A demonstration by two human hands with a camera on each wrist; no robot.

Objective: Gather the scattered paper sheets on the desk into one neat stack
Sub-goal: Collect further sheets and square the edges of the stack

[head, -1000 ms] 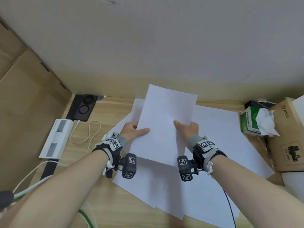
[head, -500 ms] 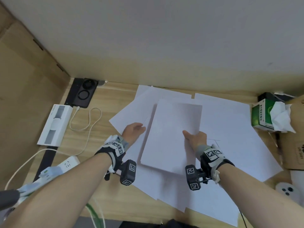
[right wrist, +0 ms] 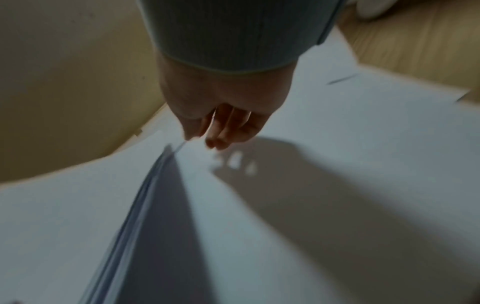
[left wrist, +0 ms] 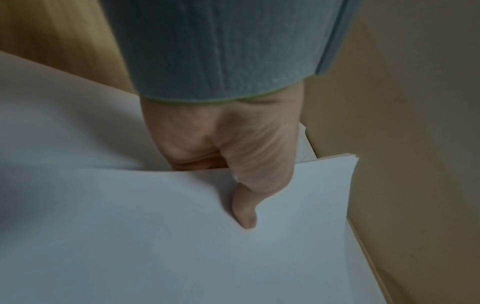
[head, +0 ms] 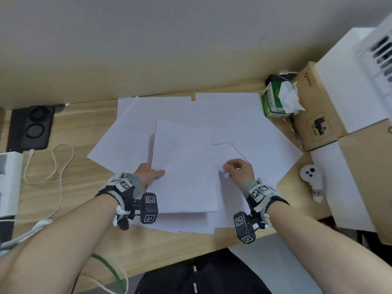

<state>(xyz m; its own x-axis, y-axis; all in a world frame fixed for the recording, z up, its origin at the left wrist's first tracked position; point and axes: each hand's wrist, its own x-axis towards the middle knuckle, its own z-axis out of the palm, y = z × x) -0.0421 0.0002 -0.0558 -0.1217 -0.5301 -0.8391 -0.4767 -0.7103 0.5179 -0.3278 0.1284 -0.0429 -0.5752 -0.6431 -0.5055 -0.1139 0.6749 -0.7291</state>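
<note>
A thin stack of white sheets (head: 184, 166) lies flat on the loose sheets (head: 244, 119) spread over the wooden desk (head: 84, 128). My left hand (head: 148, 177) pinches the stack's left edge. Its thumb (left wrist: 244, 205) lies on top of the stack (left wrist: 155, 236) and its fingers are hidden underneath. My right hand (head: 237, 169) hovers just past the stack's right edge with its fingers loosely curled and nothing in them. In the right wrist view that hand (right wrist: 221, 123) casts a shadow on a loose sheet (right wrist: 337, 144) beside the stack's edge (right wrist: 145, 205).
A green tissue box (head: 273, 100), cardboard boxes (head: 318, 107) and a white controller (head: 310, 175) crowd the right side. At the left are a black charger pad (head: 31, 128), a white cable (head: 57, 162) and a white device (head: 8, 177). The wall runs close behind.
Both hands held the stack tilted up off the desk. It now lies flat on the loose sheets. My right hand has let go and shifted right, while my left hand keeps its grip.
</note>
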